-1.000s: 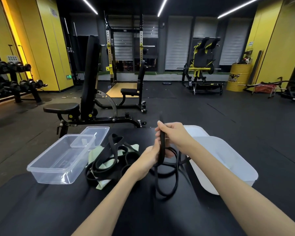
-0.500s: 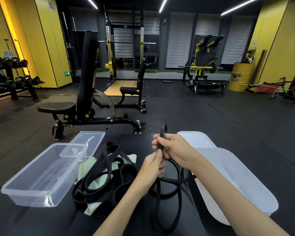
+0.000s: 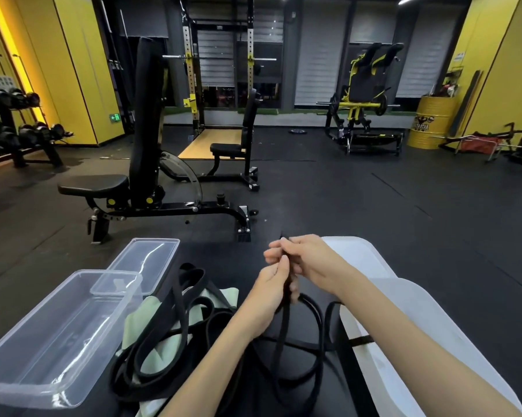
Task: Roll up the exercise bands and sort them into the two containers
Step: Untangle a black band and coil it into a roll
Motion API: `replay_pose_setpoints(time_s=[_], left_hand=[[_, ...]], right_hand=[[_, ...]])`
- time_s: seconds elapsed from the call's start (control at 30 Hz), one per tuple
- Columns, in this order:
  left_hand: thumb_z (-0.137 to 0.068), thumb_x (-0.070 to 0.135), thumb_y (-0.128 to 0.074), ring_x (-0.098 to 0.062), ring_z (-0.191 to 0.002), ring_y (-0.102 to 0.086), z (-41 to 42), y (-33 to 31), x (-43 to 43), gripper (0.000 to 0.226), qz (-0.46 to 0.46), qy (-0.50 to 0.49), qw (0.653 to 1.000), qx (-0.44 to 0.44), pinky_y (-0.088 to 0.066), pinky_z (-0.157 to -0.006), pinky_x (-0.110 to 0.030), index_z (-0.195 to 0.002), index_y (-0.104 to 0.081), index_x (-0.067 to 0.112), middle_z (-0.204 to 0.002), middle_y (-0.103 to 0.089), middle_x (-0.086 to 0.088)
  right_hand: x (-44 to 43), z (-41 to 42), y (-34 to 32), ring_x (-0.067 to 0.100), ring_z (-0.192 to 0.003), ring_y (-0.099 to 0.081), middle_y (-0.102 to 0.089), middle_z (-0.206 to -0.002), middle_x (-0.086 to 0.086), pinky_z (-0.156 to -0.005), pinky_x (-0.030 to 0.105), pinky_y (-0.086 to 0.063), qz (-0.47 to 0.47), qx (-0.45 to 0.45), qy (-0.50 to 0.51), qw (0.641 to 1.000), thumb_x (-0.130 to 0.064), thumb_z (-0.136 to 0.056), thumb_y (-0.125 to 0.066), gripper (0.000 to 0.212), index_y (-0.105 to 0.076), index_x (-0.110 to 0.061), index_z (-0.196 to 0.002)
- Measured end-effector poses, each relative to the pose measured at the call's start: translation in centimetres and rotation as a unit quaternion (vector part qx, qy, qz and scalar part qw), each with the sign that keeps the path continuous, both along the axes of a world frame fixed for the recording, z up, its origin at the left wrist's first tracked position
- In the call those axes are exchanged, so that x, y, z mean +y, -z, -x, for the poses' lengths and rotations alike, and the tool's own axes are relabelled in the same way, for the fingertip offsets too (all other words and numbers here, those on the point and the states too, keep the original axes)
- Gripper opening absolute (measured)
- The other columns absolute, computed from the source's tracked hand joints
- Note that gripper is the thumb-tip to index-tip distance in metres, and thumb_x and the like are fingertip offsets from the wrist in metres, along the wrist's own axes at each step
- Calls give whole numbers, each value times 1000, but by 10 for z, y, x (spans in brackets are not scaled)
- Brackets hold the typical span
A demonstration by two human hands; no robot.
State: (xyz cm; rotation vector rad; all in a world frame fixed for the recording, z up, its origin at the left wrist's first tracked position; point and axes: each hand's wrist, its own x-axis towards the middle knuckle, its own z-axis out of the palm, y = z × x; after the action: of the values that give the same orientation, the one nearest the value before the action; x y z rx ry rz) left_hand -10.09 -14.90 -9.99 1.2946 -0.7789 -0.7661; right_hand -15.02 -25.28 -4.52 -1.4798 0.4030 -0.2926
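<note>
Trailing toward six o'clock, the slack of the black band [image 3: 284, 341] lies in loose loops on the table [image 3: 217, 260]. One strand seems to cross the rim of the white tub [image 3: 419, 341] at four o'clock, where it could snag or drag the tub once rolling starts. At eight o'clock the pile of bands [image 3: 163, 320] lies just beside the slack, between it and the clear tub [image 3: 58, 326], so loops might tangle. The springy band may also uncoil if the pinch loosens. Just past centre, the left hand [image 3: 271, 293] wraps its fingers round the band from below. The right hand [image 3: 311, 263] pinches the band's top end between thumb and fingertips. Both grips are closed on the band.
</note>
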Motion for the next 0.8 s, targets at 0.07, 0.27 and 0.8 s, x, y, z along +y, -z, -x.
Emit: replay_pose_setpoints(time_s=[0.07, 0.27, 0.8], left_hand=[[-103, 38, -27, -17, -61, -56, 1, 12, 2, 44, -39, 40, 998, -2, -44, -64, -25, -91, -58, 8, -62, -57, 1], [-104, 39, -29, -11, -53, -47, -2, 14, -8, 43, -69, 4, 995, 68, -39, -56, -23, -92, -60, 11, -59, -45, 6], [-99, 33, -47, -21, -76, -68, -24, -13, -33, 31, -76, -63, 966, 238, -54, -68, -30, -100, -62, 6, -89, -73, -10]], right_hand=[[-12, -10, -7, 17, -75, -68, -70, -84, 7, -56, 22, -51, -38, -10, 21, 999, -13, -102, -39, 24, -57, 2, -108], [-37, -36, -12, 17, -67, -64, -66, -80, 9, -60, 27, -54, -153, -50, 25, 987, -18, -101, -42, 25, -53, 4, -107], [-60, -58, 29, 14, -67, -50, -54, -82, 3, -65, 27, -49, -305, -35, 12, 952, 0, -97, -31, 20, -50, -6, -97]])
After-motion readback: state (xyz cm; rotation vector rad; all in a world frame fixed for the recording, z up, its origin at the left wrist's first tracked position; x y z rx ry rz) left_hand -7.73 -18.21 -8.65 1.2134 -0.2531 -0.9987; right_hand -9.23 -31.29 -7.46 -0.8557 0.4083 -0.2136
